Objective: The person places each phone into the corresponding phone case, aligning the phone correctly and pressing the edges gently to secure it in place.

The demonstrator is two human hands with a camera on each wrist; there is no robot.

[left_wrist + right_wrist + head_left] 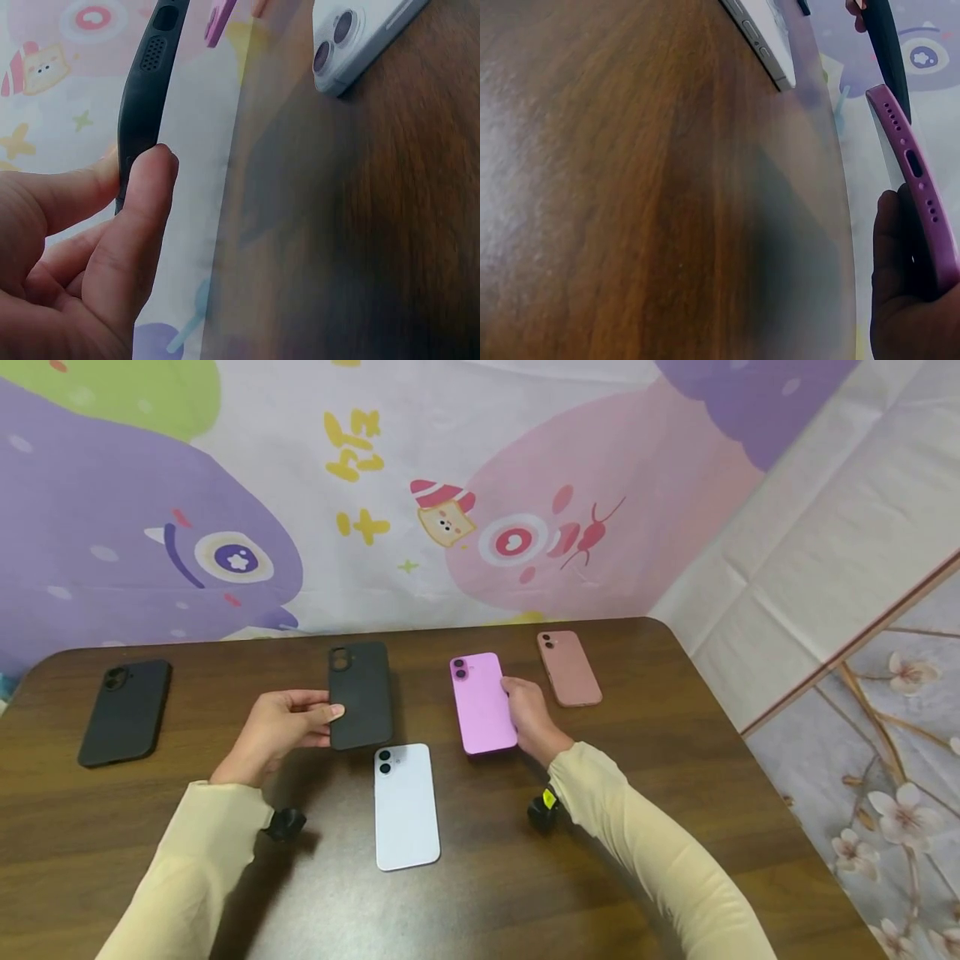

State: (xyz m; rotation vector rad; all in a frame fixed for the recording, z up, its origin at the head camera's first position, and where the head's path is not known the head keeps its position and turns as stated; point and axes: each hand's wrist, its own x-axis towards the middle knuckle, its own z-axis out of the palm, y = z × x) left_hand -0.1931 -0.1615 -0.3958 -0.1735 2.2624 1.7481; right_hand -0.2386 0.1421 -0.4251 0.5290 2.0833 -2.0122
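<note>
My left hand (pixel 281 731) pinches the lower left edge of a black phone case (pixel 363 697), thumb on its back. From the left wrist view, the bottom edge of the case shows a port cutout and small speaker holes, with the left hand (pixel 97 240) below it. My right hand (pixel 532 714) grips the right edge of a lilac-pink phone (pixel 486 710), held up off the table with its back and two lenses showing. Its port edge faces the right wrist camera. Between and nearer than the two lies a white phone (pixel 407 814), back up.
Another black phone case (pixel 126 713) lies at the left of the brown wooden table (pixel 480 902). Toward the back right lies a dusty-pink phone (pixel 570 668). A cartoon-printed cloth (pixel 397 593) hangs along the table's far edge, and a pale flowered panel (pixel 892 760) stands on the right.
</note>
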